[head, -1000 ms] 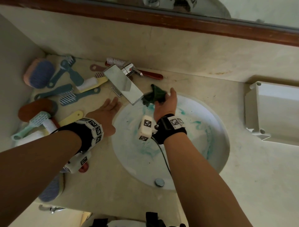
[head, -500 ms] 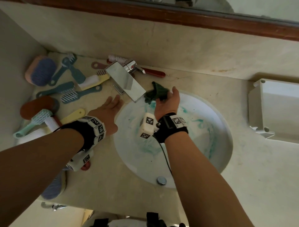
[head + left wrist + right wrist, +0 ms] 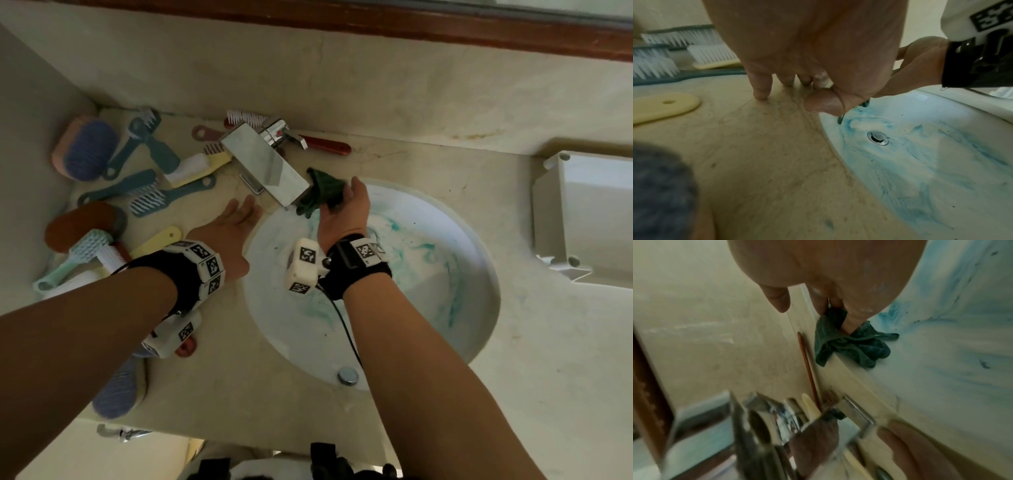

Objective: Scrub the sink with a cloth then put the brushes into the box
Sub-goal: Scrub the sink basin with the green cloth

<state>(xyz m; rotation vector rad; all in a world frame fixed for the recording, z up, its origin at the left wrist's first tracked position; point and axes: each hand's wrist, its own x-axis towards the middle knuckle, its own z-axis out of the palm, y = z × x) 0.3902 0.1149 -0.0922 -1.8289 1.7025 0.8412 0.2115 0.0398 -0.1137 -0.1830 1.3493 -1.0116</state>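
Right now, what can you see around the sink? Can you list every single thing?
sink: one, white smeared with blue-green, set in the counter
cloth: one, dark green, at the sink's far rim, beside the tap
tap: one, shiny metal, behind the sink
drain plug: one, metal, at the sink's bottom
brushes: a pile, exact count unclear, in teal, blue, yellow, red, brown and mint, left of the sink
red brush: one, behind the tap
box: one, white, right of the sink
counter: one, beige stone
left hand: flat on the counter, beside the sink
right hand: pinches the cloth
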